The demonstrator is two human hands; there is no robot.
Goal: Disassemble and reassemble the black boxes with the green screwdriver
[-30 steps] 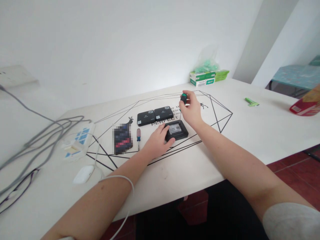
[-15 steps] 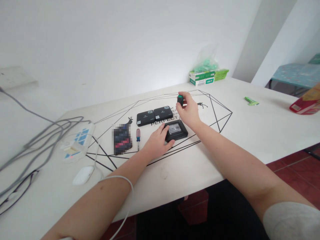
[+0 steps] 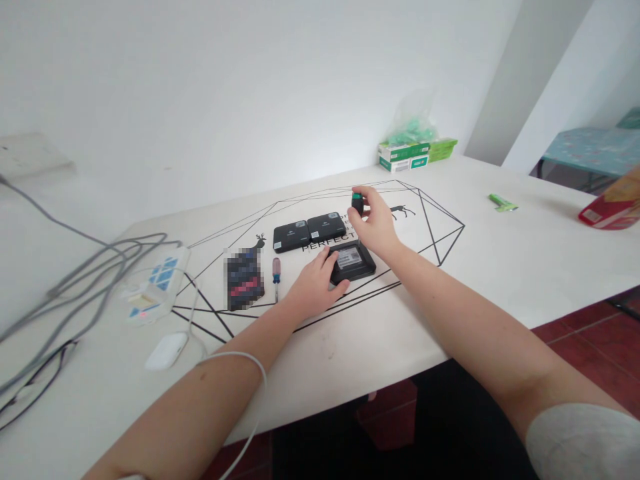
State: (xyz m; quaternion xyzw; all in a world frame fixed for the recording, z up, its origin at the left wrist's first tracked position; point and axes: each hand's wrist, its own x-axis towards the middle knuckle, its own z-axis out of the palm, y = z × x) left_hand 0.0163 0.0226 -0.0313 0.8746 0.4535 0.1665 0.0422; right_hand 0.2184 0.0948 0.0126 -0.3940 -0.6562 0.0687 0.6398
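My left hand (image 3: 320, 283) grips the left side of a flat black box (image 3: 367, 267), thumb along the near edge and fingers over its top. The box lies on the table with a white printed label (image 3: 349, 259) facing up. Above its far edge, my right hand (image 3: 375, 220) holds a screwdriver (image 3: 357, 203) upright by its black handle with a green top. Its tip is too thin to make out against the box. Just behind lie two more black boxes (image 3: 293, 236) side by side. To the left rests a second screwdriver (image 3: 277, 270) with a reddish and blue handle.
Left of that screwdriver is a blurred-out dark item (image 3: 244, 280). A power strip (image 3: 160, 283), grey cables (image 3: 100, 293) and a white charging case (image 3: 167, 350) occupy the left side. Green boxes (image 3: 410, 153) stand at the back; a green wrapper (image 3: 503, 203) and red bag (image 3: 613, 207) are right.
My right hand has shifted slightly left and down with the screwdriver, and its fingers have turned a little around the handle. My left hand and the box have stayed put.
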